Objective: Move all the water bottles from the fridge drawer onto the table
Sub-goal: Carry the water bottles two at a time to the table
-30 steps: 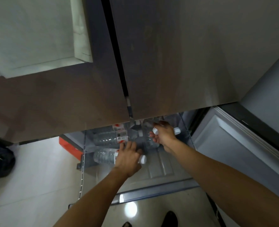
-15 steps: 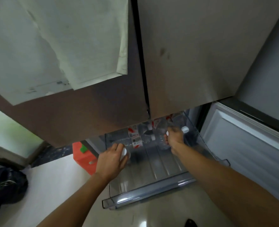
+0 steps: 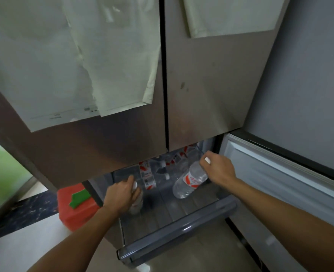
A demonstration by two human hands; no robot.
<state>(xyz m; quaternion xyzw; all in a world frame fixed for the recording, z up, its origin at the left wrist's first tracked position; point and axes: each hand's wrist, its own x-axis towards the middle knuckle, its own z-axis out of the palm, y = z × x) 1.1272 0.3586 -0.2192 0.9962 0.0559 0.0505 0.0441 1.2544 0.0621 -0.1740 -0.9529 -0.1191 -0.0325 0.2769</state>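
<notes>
The clear fridge drawer (image 3: 174,230) is pulled out below the steel fridge doors. My right hand (image 3: 219,169) grips a clear water bottle (image 3: 189,181) with a red and white label by its white-capped neck, and the bottle hangs tilted above the drawer floor. My left hand (image 3: 121,193) is closed around the top of a second bottle (image 3: 136,203), which hangs upright at the drawer's left side. Several more bottles (image 3: 162,169) lie at the back of the drawer, partly hidden under the doors.
An orange box (image 3: 74,207) with a green patch sits on the floor left of the drawer. The open lower fridge door (image 3: 280,183) stands to the right. Paper sheets (image 3: 103,65) hang on the upper doors. Pale floor lies below.
Both hands have lifted a bottle each up from the drawer floor. The view has tilted upward, showing more of the fridge doors and papers.
</notes>
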